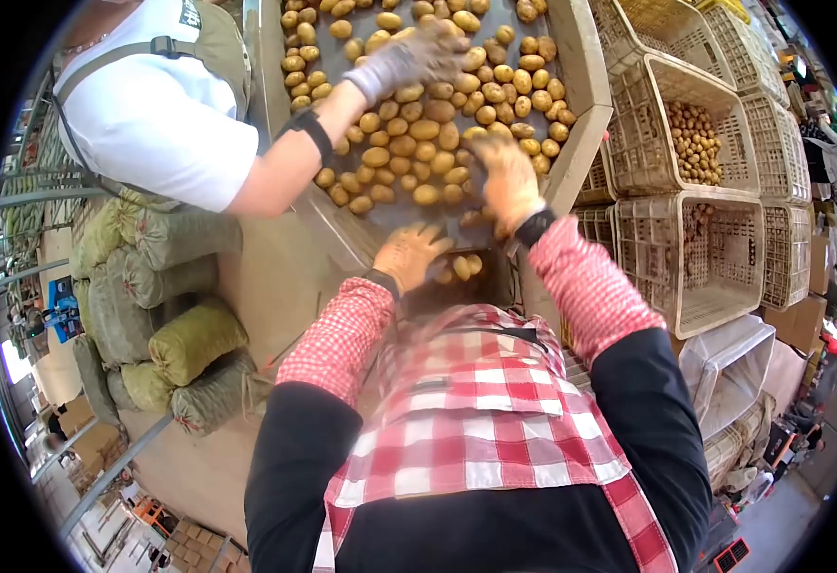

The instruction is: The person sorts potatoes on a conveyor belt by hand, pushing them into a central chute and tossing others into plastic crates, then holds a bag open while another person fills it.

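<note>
Nearest me: a person in a red-and-white checked apron (495,420), two dark sleeves ending in pink gingham cuffs. Two gloved hands, both orange. Left hand (409,256) at the tray's near end, fingers stretched out and a little spread. Right hand (509,183) reaches in over the near right side, fingers forward, blurred; cannot tell whether it pinches anything.

Below the tray's near lip, two potatoes (462,268) show clearly; a third, beside the left hand, is half hidden. The clearer of the two seems to have its long axis towards the wearer.

The tray (579,67) narrows towards the wearer; its far end is cut off. The other potatoes lie strewn over it, too many to count, axes mixed: several mid-tray lie crosswise, others slant. Some are covered by hands.

Beyond the left hand, one co-worker (175,115) in a white shirt, head cut off. One co-worker's hand (423,59), grey-gloved, spread low over the potatoes, fingers smeared by motion.

Off left, stacked sacks (132,306), at least seven; overlaps spoil the count. Off right, stacked crates (650,124); two visibly hold potatoes. Farther out, the edges curve into clutter I can't sort.
</note>
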Tool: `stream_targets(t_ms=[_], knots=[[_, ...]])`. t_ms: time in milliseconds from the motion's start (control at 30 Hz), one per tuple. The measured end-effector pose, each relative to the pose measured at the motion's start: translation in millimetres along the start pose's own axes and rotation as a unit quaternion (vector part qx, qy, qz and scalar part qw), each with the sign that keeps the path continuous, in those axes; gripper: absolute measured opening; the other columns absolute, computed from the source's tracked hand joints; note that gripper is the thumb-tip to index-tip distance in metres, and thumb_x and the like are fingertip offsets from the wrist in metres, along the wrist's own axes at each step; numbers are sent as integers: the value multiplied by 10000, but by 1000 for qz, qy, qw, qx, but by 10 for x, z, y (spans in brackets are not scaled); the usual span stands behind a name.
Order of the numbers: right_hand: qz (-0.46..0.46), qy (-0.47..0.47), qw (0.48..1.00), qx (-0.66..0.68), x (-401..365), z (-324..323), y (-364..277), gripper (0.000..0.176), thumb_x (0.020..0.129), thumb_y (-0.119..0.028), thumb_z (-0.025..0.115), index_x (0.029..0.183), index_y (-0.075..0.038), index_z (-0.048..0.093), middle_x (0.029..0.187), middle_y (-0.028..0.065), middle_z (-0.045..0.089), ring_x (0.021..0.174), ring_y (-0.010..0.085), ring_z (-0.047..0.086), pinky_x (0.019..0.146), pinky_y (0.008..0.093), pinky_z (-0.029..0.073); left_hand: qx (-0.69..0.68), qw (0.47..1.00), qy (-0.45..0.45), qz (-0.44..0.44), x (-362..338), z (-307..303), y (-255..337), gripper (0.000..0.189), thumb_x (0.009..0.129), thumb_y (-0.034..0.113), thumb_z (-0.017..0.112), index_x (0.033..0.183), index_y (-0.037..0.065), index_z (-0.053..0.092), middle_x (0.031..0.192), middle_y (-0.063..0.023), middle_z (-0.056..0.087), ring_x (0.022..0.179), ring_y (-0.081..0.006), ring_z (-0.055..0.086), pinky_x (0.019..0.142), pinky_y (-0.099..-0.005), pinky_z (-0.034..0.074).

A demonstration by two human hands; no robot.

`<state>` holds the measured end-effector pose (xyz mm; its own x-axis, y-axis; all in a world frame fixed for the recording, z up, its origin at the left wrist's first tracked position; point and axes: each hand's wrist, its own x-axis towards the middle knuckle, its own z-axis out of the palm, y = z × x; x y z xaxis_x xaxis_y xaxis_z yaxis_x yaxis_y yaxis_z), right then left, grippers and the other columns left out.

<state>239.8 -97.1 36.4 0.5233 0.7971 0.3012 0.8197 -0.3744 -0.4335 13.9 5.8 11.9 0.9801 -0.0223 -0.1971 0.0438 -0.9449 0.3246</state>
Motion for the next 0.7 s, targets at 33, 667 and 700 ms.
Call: stream_targets(t_ms=[33,667,700], knots=[[26,-59,995,-72,248,-120,-18,490,827,-7,570,1298,-113,653,1344,105,645,1228,308,595,1030,418,492,-3,1000,25,7,-4,-27,7,414,923,336,661,1309,188,661,1344,-73,617,1173,-274,613,952,-410,538],[19,-116,991,56,643,93,-603,370,930,-93,631,1294,-154,603,1224,137,649,1081,308,684,917,411,561,-24,999,34,-28,27,135,-45,291,954,354,625,1154,161,714,1055,-48,700,1009,-245,663,848,-400,552],[-54,-128,989,49,667,210,-765,330,926,-108,631,1254,-147,620,1169,128,659,1072,302,679,914,409,558,-22,999,20,-26,-6,163,-31,283,956,343,613,1151,167,718,1060,-50,705,1012,-252,665,849,-402,550]])
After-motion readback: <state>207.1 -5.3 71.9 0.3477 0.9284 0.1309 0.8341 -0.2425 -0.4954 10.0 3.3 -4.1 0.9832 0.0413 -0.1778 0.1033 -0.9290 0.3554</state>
